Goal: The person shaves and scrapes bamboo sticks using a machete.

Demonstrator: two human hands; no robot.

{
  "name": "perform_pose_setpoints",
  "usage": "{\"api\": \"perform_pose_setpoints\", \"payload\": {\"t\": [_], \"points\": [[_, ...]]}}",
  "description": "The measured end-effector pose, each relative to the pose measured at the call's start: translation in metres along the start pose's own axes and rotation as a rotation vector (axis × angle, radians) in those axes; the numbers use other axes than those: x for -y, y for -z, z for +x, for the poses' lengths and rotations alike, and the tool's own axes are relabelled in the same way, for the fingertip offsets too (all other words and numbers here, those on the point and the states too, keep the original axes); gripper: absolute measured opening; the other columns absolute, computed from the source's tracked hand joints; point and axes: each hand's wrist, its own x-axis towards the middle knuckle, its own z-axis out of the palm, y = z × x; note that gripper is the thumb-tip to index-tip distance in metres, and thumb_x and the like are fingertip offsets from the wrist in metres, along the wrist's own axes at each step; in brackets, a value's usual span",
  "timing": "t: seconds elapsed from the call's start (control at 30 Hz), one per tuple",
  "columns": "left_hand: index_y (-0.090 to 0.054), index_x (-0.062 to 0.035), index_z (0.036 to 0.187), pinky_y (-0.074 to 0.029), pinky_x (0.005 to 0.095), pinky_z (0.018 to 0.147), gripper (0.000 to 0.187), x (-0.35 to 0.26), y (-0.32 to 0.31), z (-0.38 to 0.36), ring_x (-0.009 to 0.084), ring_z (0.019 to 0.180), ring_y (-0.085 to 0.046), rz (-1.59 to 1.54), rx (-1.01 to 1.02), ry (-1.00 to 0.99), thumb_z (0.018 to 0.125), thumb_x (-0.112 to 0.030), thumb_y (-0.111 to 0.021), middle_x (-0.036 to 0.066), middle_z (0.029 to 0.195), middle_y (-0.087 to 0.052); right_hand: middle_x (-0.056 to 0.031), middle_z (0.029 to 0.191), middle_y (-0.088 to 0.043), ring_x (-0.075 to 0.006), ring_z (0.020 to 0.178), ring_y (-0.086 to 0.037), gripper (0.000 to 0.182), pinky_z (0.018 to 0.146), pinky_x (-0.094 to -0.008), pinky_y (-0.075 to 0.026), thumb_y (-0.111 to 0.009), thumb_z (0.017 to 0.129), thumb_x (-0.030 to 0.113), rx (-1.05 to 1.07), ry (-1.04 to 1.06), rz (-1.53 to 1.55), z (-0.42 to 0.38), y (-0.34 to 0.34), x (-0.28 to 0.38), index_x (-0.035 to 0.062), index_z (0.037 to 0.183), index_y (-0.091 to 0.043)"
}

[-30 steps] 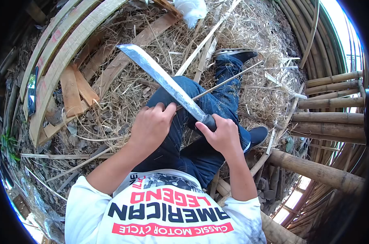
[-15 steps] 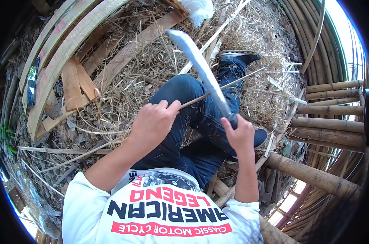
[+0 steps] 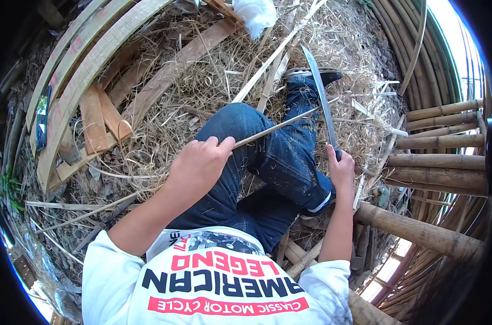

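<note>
My left hand (image 3: pixel 202 162) is wrapped round one end of a thin bamboo strip (image 3: pixel 278 126), which slants up and right across my raised knee. In my right hand (image 3: pixel 342 169) is a machete (image 3: pixel 323 95), gripped by its dark handle. Its long blade points up and away from me, crossing the strip near the strip's far end in this view. Under both tools are my legs in dark jeans (image 3: pixel 235 124), dusted with pale shavings.
Pale shavings (image 3: pixel 202 92) cover the ground. Curved wooden boards (image 3: pixel 94 70) lie at the upper left, with a phone (image 3: pixel 42 116) resting against them. Bamboo poles (image 3: pixel 441 162) stand along the right, and a clear plastic bag (image 3: pixel 255 16) lies at the top.
The machete has moved right along the bamboo strip toward its far end, its blade now more upright. My left hand has shifted slightly left and still holds the strip.
</note>
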Motion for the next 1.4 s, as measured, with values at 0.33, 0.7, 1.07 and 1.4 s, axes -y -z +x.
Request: {"api": "perform_pose_setpoints", "payload": {"t": [0.33, 0.7, 1.07, 1.4], "points": [[-0.056, -0.0087, 0.097, -0.051, 0.0439, 0.063, 0.015, -0.006, -0.003, 0.007, 0.0334, 0.068, -0.064, 0.080, 0.030, -0.010, 0.092, -0.020, -0.064, 0.011, 0.076, -0.062, -0.0234, 0.068, -0.065, -0.0426, 0.070, -0.067, 0.057, 0.065, -0.0490, -0.052, -0.068, 0.085, 0.057, 0.189, 0.206, 0.058, -0.056, -0.015, 0.081, 0.0007, 0.079, -0.067], [-0.056, -0.0116, 0.090, -0.043, 0.0378, 0.067, 0.013, -0.003, -0.004, 0.005, 0.0250, 0.068, -0.065, 0.224, -0.002, -0.036, 0.091, -0.021, -0.065, 0.005, 0.069, -0.066, -0.0239, 0.064, -0.063, -0.0433, 0.066, -0.066, 0.059, 0.062, -0.0487, -0.052, -0.066, 0.086, 0.058, 0.199, 0.338, 0.027, -0.055, -0.028, 0.093, 0.0002, 0.076, -0.065], [-0.056, -0.0125, 0.093, -0.042, 0.0383, 0.070, 0.014, -0.006, 0.008, 0.001, 0.0257, 0.066, -0.067, 0.199, 0.096, -0.012, 0.093, -0.024, -0.063, 0.006, 0.064, -0.065, -0.0177, 0.060, -0.057, -0.0301, 0.060, -0.058, 0.060, 0.063, -0.0431, -0.046, -0.058, 0.095, 0.052, 0.090, -0.050, 0.238, 0.010, -0.043, -0.019, -0.0040, 0.072, -0.062], [-0.054, -0.0115, 0.092, -0.041, 0.0396, 0.074, 0.016, -0.007, 0.003, 0.009, 0.0271, 0.067, -0.067, 0.222, 0.163, -0.011, 0.092, -0.024, -0.064, 0.008, 0.064, -0.065, -0.0205, 0.062, -0.060, -0.0348, 0.060, -0.062, 0.053, 0.060, -0.0436, -0.048, -0.067, 0.090, 0.049, 0.231, 0.160, 0.327, -0.051, -0.037, 0.068, -0.0018, 0.075, -0.065]]}}
